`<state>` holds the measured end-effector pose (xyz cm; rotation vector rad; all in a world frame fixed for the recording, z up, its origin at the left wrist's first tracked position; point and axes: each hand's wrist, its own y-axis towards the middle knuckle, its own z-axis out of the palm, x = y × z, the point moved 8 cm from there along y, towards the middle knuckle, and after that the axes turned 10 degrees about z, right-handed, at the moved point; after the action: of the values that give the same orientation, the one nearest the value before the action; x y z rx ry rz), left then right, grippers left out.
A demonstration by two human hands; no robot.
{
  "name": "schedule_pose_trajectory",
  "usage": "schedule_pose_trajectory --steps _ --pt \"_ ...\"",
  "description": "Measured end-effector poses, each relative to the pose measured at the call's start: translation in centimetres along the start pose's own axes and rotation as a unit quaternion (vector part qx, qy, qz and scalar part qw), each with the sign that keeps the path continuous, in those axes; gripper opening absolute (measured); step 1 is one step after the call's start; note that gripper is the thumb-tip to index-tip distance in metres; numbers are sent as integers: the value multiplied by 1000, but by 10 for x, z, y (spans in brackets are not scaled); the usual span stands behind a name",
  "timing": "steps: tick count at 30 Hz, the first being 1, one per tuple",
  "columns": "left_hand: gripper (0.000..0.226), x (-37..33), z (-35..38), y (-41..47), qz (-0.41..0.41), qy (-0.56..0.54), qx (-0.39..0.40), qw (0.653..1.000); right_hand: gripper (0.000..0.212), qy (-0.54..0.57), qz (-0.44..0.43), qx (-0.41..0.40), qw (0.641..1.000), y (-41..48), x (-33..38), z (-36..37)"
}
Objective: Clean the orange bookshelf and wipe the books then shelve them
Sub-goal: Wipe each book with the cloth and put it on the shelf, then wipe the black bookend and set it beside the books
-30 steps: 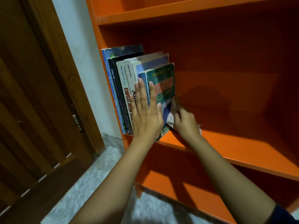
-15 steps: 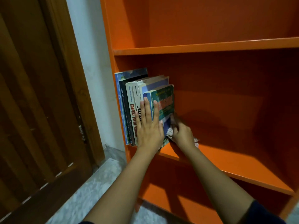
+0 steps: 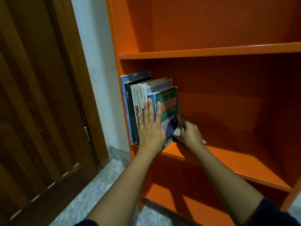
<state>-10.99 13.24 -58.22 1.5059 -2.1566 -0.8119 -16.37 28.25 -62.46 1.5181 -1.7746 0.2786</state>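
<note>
The left hand (image 3: 151, 128) lies flat, fingers straight, on the spines of the books (image 3: 134, 101) standing at the left end of a shelf of the bookshelf (image 3: 211, 52), while the right hand (image 3: 189, 133) clutches a cloth (image 3: 177, 132) beside the green book (image 3: 168, 101).

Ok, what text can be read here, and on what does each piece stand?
"KOMPILASI HUKUM", red, down the first white spine; the rest sits behind the left hand.
Small lines atop both white spines: too small to read.
Black letters on the second white spine: mostly hidden by the hand.
Green cover: title blurred.
Black spine: print too small.
</note>
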Motion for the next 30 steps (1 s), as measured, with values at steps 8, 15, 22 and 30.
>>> schedule_pose_trajectory --steps 8,15,22,30 --pt "60 2 -42 -30 31 -97 93 990 47 44 -59 -22 997 -59 30 -26" --pt "48 62 -50 -134 -48 -105 162 980 42 96 -103 2 990 -163 64 24" --pt "46 188 -16 -278 -200 -63 256 944 43 97 -100 123 983 -248 68 142" --pt "51 299 48 -443 -432 -57 304 847 47 37 -51 286 956 -306 46 287"
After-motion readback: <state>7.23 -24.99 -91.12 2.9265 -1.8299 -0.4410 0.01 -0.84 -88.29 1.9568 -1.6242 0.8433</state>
